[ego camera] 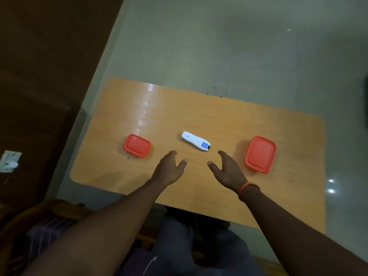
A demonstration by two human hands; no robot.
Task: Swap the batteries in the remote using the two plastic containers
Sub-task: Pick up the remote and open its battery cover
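Note:
A white remote (195, 140) with a blue label lies face down and slanted in the middle of the wooden table (199, 186). A small container with a red lid (136, 145) stands to its left, lid on. A larger red-lidded container (260, 154) stands to its right, also closed. My left hand (170, 168) hovers just in front of the remote, fingers apart, holding nothing. My right hand (227, 168), with an orange band on the wrist, mirrors it on the other side, open and empty. Neither hand touches the remote.
The table's far edge meets a grey-green floor (219, 46). A dark wooden surface (43, 66) rises at the left with a white wall socket (10, 161). My legs and a seat show below the table's near edge.

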